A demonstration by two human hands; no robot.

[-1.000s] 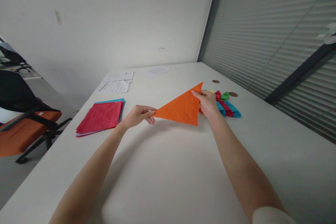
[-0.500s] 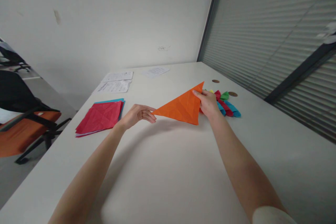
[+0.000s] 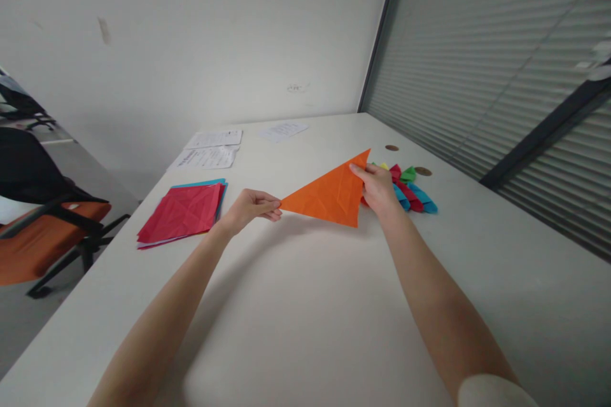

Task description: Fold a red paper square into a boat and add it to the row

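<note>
An orange sheet of paper [image 3: 329, 196], folded into a triangle, is held up above the white table [image 3: 296, 305]. My left hand [image 3: 252, 206] pinches its narrow left corner between thumb and fingers. My right hand [image 3: 378, 186] grips the wide side near the top right, thumb in front and the other fingers behind the paper. Crease lines show on the orange surface. Just beyond my right hand lie several folded paper pieces [image 3: 414, 196] in blue, red, green and yellow, partly hidden by that hand.
A stack of coloured sheets [image 3: 184, 210], red on top with blue beneath, lies on the left. Printed papers [image 3: 207, 156] rest farther back. Two round brown discs [image 3: 422, 171] are set near the right edge beside window blinds [image 3: 477, 63]. An orange-seated chair [image 3: 52, 222] stands at left.
My left thumb and fingers have closed on the triangle's left corner, where they were looser before. The paper has shifted very slightly; my right hand keeps its grip.
</note>
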